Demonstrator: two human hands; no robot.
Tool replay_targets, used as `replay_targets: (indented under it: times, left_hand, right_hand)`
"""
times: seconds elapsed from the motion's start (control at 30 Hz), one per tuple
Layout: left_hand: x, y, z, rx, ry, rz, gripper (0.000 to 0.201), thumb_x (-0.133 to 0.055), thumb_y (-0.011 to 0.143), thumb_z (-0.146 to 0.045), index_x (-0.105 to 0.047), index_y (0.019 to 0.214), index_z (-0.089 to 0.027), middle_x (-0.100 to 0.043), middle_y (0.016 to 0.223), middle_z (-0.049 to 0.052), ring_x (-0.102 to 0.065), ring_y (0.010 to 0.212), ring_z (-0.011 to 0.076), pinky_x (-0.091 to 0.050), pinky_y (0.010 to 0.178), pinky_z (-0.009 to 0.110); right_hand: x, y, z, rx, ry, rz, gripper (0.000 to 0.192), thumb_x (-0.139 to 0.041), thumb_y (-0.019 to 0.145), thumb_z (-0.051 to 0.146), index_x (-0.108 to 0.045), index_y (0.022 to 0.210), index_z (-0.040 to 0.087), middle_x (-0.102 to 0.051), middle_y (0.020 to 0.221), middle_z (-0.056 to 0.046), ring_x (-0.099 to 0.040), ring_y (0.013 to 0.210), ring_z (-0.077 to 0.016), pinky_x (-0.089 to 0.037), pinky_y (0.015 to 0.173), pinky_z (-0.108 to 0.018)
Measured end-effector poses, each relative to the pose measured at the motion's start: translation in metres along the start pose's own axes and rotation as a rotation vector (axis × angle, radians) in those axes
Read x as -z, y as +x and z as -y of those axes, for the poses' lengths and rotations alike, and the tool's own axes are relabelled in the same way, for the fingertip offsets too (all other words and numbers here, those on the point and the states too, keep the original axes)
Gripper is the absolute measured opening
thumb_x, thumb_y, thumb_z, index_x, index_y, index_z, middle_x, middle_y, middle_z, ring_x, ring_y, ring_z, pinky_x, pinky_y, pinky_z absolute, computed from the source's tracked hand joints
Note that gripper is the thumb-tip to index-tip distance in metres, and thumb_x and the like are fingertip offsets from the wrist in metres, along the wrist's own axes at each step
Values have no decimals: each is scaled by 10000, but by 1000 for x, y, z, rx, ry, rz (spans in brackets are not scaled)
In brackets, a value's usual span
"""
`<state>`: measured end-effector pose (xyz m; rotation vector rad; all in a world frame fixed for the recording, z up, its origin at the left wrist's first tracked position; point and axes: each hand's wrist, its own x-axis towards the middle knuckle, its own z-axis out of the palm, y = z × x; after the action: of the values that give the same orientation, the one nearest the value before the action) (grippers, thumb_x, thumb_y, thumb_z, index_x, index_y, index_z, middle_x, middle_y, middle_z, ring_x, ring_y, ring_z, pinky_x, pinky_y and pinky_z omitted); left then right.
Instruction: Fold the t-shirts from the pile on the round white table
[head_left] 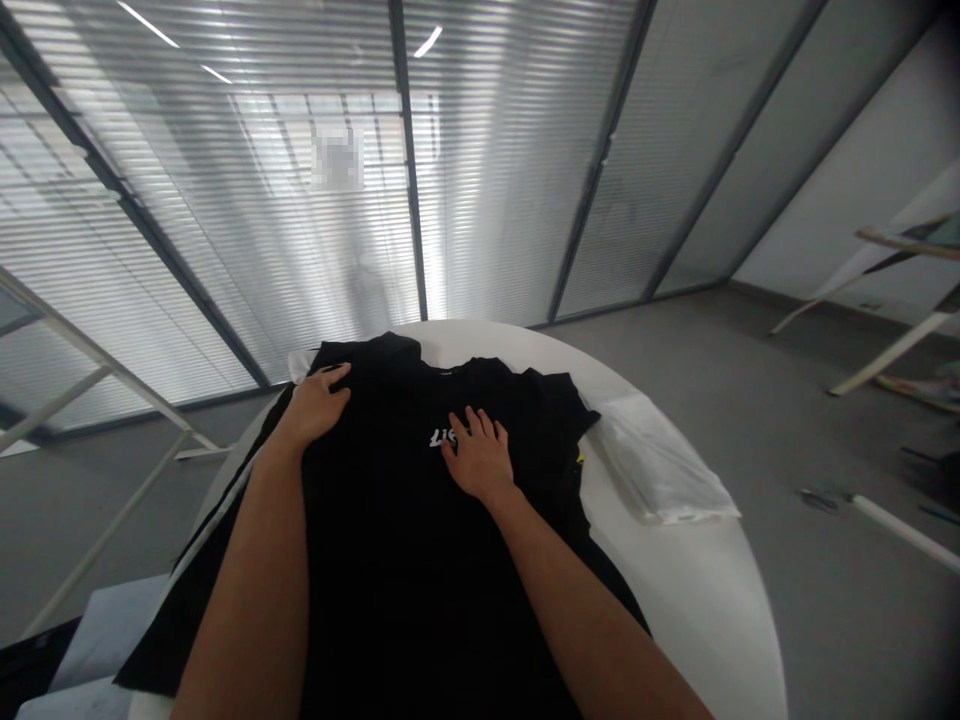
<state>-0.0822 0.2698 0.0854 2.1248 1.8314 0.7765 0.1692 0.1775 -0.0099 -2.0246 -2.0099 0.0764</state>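
A black T-shirt [390, 520] lies spread out on a white round table [720, 600], its neckline toward the far edge. White lettering [441, 437] on the chest is partly covered by my right hand [480, 455], which rests flat with fingers spread. Near the shirt's left shoulder, my left hand [319, 405] lies on the cloth, fingers stretched out and the thumb apart. Neither hand grips anything that I can see. A small yellow patch [580, 456] shows at the shirt's right side.
A folded clear plastic bag [660, 460] lies on the table's right side. A white metal frame [112, 370] stands on the left. Glass partitions with blinds [495, 150] rise behind the table. Shelf-like furniture [907, 240] stands at the right, with a white pole [900, 530] nearer.
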Motion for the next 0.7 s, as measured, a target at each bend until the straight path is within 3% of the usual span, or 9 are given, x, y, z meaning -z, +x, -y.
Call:
replay_targets:
  times: [0.2, 0.4, 0.5, 0.57, 0.63, 0.7]
  left_hand:
    - [-2, -3, -19, -7, -97, -36, 543, -545, 813, -192, -567, 1355, -155, -555, 1394, 77, -439, 1353, 252, -262, 1185, 387]
    - [-2, -11, -41, -80, -221, 49, 494, -557, 830, -217, -603, 1322, -216, -599, 1344, 63, -531, 1260, 257, -374, 1119, 423]
    - [-12, -16, -52, -77, -395, 276, 550, -614, 821, -300, -559, 1364, -233, -618, 1294, 75, -644, 1026, 235, -578, 869, 394]
    - [-18, -18, -52, -29, -523, 407, 621, -628, 820, -374, -492, 1416, -262, -633, 1233, 82, -655, 864, 193, -618, 634, 336]
    - [-23, -15, -42, 28, -535, 394, 602, -603, 833, -404, -494, 1409, -269, -637, 1196, 85, -648, 825, 178, -586, 515, 275]
    - [-27, -9, -23, 99, -396, 278, 511, -561, 846, -395, -572, 1334, -244, -659, 1140, 83, -658, 831, 187, -562, 507, 250]
  right_hand:
    - [2, 0, 1, -5, 2, 13, 565, -310, 966, 490, -414, 1464, 245, -331, 1551, -104, -225, 1432, -295, -122, 1124, -473]
    - [1, 0, 1, -2, 7, 3, 567, -307, 965, 491, -417, 1462, 241, -330, 1551, -108, -228, 1430, -303, -127, 1120, -484]
    - [0, 0, 1, -2, 12, -7, 567, -313, 963, 493, -424, 1458, 240, -340, 1545, -113, -237, 1426, -306, -130, 1120, -486]
    - [0, 1, 1, -2, 14, -8, 565, -315, 963, 490, -424, 1457, 240, -344, 1543, -114, -238, 1426, -305, -128, 1121, -487]
    - [1, 1, 1, -1, 15, -1, 566, -316, 962, 491, -422, 1459, 240, -340, 1545, -114, -236, 1426, -303, -124, 1122, -485]
    - [1, 1, 1, 0, 17, 3, 567, -314, 963, 491, -418, 1461, 240, -335, 1548, -112, -231, 1429, -301, -119, 1124, -483]
